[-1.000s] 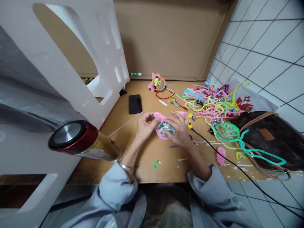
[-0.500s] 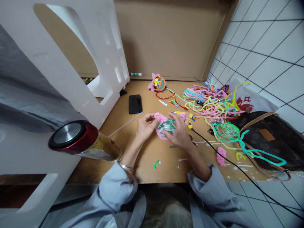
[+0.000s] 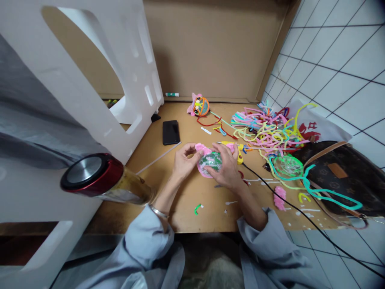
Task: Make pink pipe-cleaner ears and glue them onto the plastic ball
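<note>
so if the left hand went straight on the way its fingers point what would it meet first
The pink fuzzy piece, right at the fingertips of the left hand; beyond it, probably the right hand, though depth is unclear.

"What's hidden near the round piece point(image 3: 211, 161)?"
"Just right of it, the right hand point(image 3: 227, 166) covers part of the yellow glue gun point(image 3: 240, 158)."
"And cut off?"
"The brown bag point(image 3: 357, 172), far right of it."
</note>
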